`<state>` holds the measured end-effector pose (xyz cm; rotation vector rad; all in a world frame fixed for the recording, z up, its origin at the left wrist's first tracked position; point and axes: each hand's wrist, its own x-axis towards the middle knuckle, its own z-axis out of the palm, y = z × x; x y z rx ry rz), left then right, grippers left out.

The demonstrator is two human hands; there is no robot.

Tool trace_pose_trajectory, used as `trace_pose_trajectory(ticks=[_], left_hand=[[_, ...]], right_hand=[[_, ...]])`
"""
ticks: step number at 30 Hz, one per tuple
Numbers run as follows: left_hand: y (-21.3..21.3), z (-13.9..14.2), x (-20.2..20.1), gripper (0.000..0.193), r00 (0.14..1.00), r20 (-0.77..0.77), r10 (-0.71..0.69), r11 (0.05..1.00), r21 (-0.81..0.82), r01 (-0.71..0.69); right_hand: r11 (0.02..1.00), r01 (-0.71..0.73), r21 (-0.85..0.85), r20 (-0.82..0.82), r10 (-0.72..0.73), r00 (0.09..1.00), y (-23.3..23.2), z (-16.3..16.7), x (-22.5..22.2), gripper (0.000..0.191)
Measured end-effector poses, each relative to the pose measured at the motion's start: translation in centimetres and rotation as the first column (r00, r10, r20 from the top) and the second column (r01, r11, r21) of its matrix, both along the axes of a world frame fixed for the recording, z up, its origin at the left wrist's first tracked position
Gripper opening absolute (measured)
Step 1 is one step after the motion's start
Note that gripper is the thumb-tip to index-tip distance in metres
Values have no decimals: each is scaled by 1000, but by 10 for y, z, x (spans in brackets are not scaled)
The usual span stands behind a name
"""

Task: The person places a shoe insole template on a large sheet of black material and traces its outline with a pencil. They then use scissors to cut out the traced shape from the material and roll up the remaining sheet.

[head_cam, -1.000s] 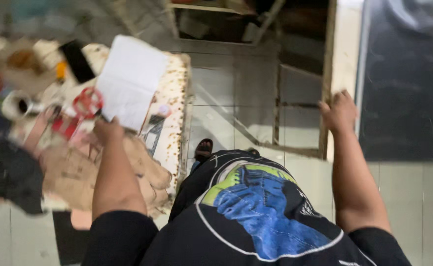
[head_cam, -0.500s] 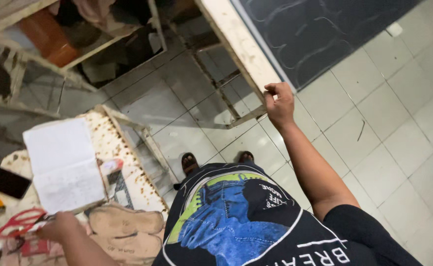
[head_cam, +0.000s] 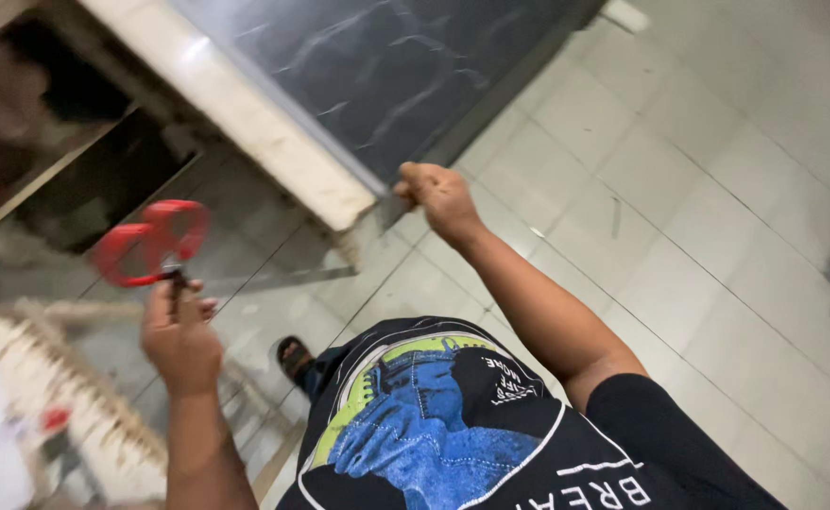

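Observation:
My left hand [head_cam: 180,335] is raised in front of me, gripping a pair of scissors [head_cam: 148,243] by the blades, with the red handles pointing up. My right hand [head_cam: 441,196] is stretched forward and closed on the corner of a dark marble-patterned slab [head_cam: 377,71] that has a pale thick edge [head_cam: 245,123]. I wear a black shirt [head_cam: 462,425] with a blue and green print.
A worn white table edge [head_cam: 46,378] with clutter sits at the lower left. Pale floor tiles [head_cam: 698,217] spread to the right. My sandalled foot [head_cam: 294,359] shows below. Dark open frames [head_cam: 84,179] lie at the upper left.
My left hand has picked the red-handled scissors up off the table and lifted them. The view has swung right; my right hand stays on the slab's corner.

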<state>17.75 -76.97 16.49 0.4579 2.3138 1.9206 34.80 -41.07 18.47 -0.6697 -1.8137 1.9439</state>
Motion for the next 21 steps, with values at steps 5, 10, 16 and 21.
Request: trace_pose_trajectory(ticks=[5, 10, 16, 21], left_hand=[[162, 41, 73, 29, 786, -475, -396, 918, -219, 330], [291, 48, 100, 20, 546, -641, -539, 841, -372, 394], [446, 41, 100, 23, 399, -671, -625, 761, -412, 501], [615, 30, 92, 38, 478, -618, -625, 757, -328, 566]], right_hand=[[960, -274, 61, 8, 274, 962, 63, 55, 69, 41], [808, -512, 291, 456, 353, 817, 119, 78, 110, 44], [791, -442, 424, 664, 61, 745, 223, 66, 125, 46], [888, -128, 443, 626, -204, 753, 365, 36, 144, 43]])
